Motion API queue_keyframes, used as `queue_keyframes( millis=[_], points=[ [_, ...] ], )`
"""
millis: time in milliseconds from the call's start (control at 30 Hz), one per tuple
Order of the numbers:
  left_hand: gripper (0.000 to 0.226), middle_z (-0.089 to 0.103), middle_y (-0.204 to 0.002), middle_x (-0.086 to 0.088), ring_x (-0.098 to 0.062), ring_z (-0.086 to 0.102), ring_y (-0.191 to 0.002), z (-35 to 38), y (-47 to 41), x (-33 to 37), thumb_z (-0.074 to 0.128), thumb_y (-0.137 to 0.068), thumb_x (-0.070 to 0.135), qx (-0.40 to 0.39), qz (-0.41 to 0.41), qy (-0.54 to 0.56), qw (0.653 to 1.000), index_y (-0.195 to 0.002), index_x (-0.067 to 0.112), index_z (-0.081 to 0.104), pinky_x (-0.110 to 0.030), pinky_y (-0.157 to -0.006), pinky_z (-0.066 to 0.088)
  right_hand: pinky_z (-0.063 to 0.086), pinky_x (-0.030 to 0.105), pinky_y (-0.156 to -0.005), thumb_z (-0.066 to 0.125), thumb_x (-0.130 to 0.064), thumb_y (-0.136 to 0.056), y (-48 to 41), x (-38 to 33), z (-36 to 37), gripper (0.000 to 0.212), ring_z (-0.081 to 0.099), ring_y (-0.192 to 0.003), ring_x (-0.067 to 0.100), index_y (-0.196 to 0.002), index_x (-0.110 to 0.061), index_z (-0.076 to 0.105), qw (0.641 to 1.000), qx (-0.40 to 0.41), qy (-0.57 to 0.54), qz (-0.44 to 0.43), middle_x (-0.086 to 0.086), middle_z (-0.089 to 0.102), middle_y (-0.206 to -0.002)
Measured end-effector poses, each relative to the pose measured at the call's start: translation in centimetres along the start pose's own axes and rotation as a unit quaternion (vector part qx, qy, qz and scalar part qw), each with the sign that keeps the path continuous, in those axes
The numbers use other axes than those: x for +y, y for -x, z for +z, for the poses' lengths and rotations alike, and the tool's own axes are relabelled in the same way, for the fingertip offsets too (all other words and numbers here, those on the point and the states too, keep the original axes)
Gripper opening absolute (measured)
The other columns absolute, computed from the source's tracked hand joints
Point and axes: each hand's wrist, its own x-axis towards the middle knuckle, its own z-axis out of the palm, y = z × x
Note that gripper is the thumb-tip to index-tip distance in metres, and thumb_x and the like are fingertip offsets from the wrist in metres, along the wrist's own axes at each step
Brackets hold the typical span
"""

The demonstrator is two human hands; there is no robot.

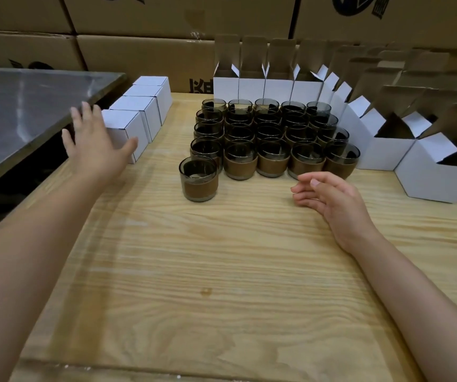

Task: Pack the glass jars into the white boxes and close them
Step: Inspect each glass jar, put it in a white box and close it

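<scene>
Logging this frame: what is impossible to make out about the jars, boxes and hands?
Head view only.
Closed white boxes: contents hidden by their shut lids.
Glass jars: back rows hidden behind front rows, so no sure count.
Open white boxes: row cut off by the right edge; insides in shadow.
Left hand: covers the nearest closed box's side; contact unclear.

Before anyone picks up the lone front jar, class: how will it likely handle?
The jar looks like smooth glass, so probably breakable and slippery above its brown band. Squat and wide-based, it should slide rather than tip if pushed.
</scene>
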Motion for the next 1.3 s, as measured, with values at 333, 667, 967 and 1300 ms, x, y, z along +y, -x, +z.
queue_keyframes(
  millis=[333, 667, 967, 1300],
  points=[
    [0.017, 0.056, -0.068, 0.012, -0.003, 0.049, -0.060, -1.1, 11.9, 13.9, 0.051, -0.086, 0.009, 0.089, 0.182, 0.367, 0.908, -0.088, 0.010, 0.067, -0.023, -0.058, 0.040, 0.056, 0.031, -0.079, 0.043, -0.004, -0.098, 0.1, -0.2, 0.4, 0.023, 0.065, -0.081, 0.019, -0.098, -0.009, 0.065, 1.000, 0.017, 0.016, 0.010, 0.009, 0.069, -0.085],
    [0.019, 0.061, -0.089, -0.007, -0.028, 0.057, -0.086, 1.7, 16.0, 15.9, 0.063, -0.078, 0.008, 0.121, 0.189, 0.230, 0.947, -0.096, 0.008, 0.069, -0.037, -0.078, 0.038, 0.054, 0.030, -0.079, 0.043, -0.004, -0.099, 0.2, -0.4, 0.5, 0.023, 0.064, -0.081, 0.019, -0.098, -0.009, 0.065, 0.999, 0.014, 0.029, 0.008, 0.010, 0.068, -0.087],
    [0.112, 0.013, -0.156, -0.015, -0.026, 0.013, -0.146, 2.4, 13.8, 14.3, 0.084, -0.067, 0.037, 0.081, -0.110, 0.279, 0.950, -0.149, 0.007, 0.015, -0.044, -0.116, 0.012, 0.054, 0.033, -0.082, 0.044, -0.005, -0.099, 0.3, -0.4, 0.6, 0.022, 0.063, -0.082, 0.019, -0.098, -0.010, 0.065, 0.999, 0.013, 0.032, 0.011, 0.009, 0.067, -0.087],
    [0.065, 0.063, -0.117, -0.001, -0.025, 0.055, -0.114, 3.3, 13.2, 13.8, 0.072, -0.074, 0.047, -0.044, -0.128, 0.197, 0.971, -0.122, 0.015, 0.042, -0.041, -0.110, 0.029, 0.053, 0.034, -0.083, 0.045, -0.003, -0.098, 0.4, -0.3, 0.5, 0.021, 0.063, -0.084, 0.020, -0.099, -0.009, 0.065, 0.999, 0.009, 0.049, 0.009, 0.010, 0.067, -0.088]
  ],
)
